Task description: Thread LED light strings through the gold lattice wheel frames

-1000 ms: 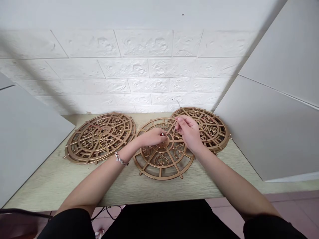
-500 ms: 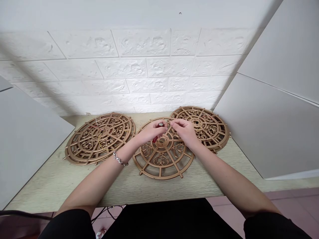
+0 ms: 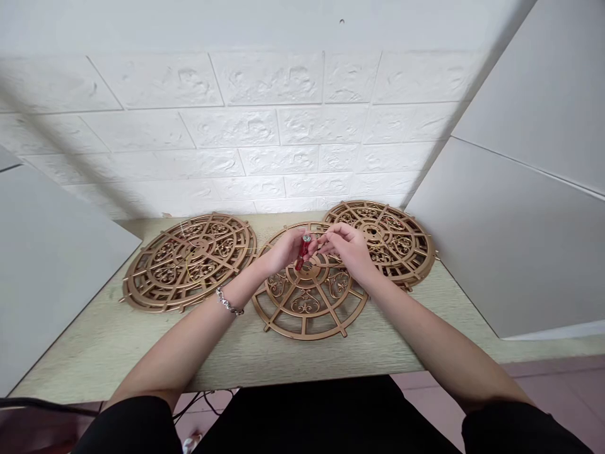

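Note:
My left hand (image 3: 284,250) has its fingers curled round a small red object (image 3: 302,253) with a shiny round metal end, tilted in the grip. Close beside it, my right hand (image 3: 348,247) has its fingertips pinched together. Whatever they hold is too thin to make out. Both hands are above a round bronze-coloured grille (image 3: 305,325) with spokes and scrollwork, its far part partly hidden by them. A thin yellow thread (image 3: 189,268) loops over the left stack of grilles (image 3: 151,300) and runs toward my left hand.
Another stack of the same grilles (image 3: 416,277) lies at the right, beside a grey panel (image 3: 510,252). A white brick-patterned wall (image 3: 278,126) closes the back of the table (image 3: 265,366). At the left stands a second grey panel (image 3: 57,271). Dark cables (image 3: 201,400) hang under the front edge.
My left hand has turned slightly, so more of the red object shows. The fingers of my right hand have shifted and look a little looser. The grilles have stayed put.

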Demonstrator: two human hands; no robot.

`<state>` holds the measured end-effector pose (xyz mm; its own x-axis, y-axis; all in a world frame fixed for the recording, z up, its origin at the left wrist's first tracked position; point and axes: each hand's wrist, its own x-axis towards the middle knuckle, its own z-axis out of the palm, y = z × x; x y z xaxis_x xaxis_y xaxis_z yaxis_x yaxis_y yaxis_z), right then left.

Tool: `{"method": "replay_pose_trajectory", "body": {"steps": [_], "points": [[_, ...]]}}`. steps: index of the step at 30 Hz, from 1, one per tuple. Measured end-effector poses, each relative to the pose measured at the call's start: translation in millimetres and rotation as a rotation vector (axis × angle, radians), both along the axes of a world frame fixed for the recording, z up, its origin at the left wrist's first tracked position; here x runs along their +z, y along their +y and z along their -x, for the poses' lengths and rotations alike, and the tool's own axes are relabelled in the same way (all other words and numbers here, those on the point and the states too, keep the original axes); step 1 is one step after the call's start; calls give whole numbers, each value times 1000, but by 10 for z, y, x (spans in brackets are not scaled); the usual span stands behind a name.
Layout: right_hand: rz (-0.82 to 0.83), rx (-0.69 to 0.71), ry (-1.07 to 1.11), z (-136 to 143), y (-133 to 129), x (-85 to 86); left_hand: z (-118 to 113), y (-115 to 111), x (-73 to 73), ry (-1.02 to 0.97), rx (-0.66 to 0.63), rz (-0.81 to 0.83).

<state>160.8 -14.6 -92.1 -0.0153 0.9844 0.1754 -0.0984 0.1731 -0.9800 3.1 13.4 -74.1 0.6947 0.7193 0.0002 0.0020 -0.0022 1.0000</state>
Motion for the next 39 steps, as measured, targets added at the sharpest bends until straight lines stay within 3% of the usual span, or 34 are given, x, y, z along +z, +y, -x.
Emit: {"method": "replay_pose_trajectory", "body": {"steps": [11,21,39], "points": [[19,-1,-7,14,-17,2,-31,-1,19,-83,-12,65],[20,1,6,28,-47,14,5,61,-95,-78,-48,88],[45,-11,-8,36,-41,7,-5,65,-84,-49,-52,73]]}}
